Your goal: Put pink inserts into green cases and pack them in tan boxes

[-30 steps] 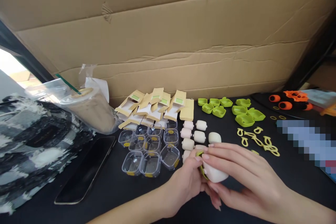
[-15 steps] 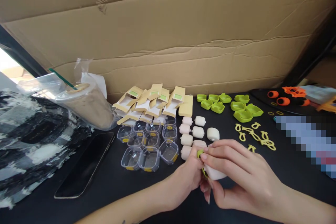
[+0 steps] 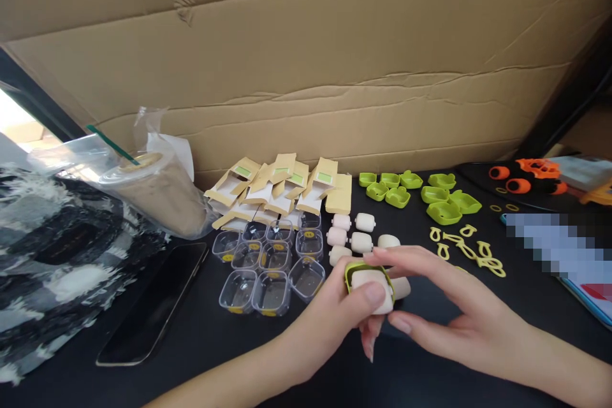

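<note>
My left hand (image 3: 329, 306) is closed round a lime-green plastic shell (image 3: 350, 268), its thumb pressing a white roller (image 3: 370, 280) that sits partly inside the shell. Around the right side of these pieces curves my right hand (image 3: 459, 312), thumb and forefinger apart. Its fingertips are close to the shell's edge; whether they touch it I cannot tell. Just behind the held pieces lies another pale roller (image 3: 400, 288). Several white and pinkish rollers (image 3: 361, 242) stand in rows beyond my hands, some partly covered by them.
Clear plastic cups (image 3: 271, 292) and opened small cartons (image 3: 317, 183) lie left of the rollers. Green shells (image 3: 444, 212) and yellow ring-shaped pieces (image 3: 490, 265) are at the right. A phone (image 3: 153, 306), a bagged drink (image 3: 167, 194) and orange-handled tools (image 3: 538, 169) flank them. Cardboard (image 3: 306, 64) stands behind.
The shell and roller have turned so the shell's opening faces up toward me. My left thumb now lies on the roller, and my right fingers have spread away from it.
</note>
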Demonstrator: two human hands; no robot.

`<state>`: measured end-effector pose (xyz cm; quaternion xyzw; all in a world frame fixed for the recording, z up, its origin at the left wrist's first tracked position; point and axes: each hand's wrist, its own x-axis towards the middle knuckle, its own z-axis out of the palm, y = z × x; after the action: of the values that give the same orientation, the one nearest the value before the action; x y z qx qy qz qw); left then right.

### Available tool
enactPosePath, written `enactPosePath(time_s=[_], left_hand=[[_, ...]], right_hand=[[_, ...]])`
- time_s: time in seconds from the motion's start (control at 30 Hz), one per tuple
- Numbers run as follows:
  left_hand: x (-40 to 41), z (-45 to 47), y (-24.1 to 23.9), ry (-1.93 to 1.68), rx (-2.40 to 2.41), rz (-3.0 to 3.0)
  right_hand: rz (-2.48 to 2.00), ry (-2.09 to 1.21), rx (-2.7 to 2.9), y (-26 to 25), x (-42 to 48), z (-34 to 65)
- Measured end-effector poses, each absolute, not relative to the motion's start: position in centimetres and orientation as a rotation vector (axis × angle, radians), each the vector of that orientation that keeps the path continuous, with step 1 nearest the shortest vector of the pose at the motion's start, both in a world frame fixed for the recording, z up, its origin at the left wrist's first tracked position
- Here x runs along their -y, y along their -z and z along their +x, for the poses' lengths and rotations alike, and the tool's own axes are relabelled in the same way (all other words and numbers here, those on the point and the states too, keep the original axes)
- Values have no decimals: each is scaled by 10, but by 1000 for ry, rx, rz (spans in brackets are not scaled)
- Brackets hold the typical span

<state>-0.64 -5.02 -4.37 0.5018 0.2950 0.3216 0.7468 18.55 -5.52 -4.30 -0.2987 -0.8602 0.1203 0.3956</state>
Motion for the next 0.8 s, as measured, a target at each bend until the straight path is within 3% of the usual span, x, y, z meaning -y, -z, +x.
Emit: enactPosePath(time_s=[0.47, 0.8], left_hand=[[56, -11, 43, -816, -665, 1418], [59, -7, 53, -806, -652, 1519]], right_hand=[[-640, -266, 2207, 40, 59, 187], [-591, 188, 2216, 51, 61, 178]])
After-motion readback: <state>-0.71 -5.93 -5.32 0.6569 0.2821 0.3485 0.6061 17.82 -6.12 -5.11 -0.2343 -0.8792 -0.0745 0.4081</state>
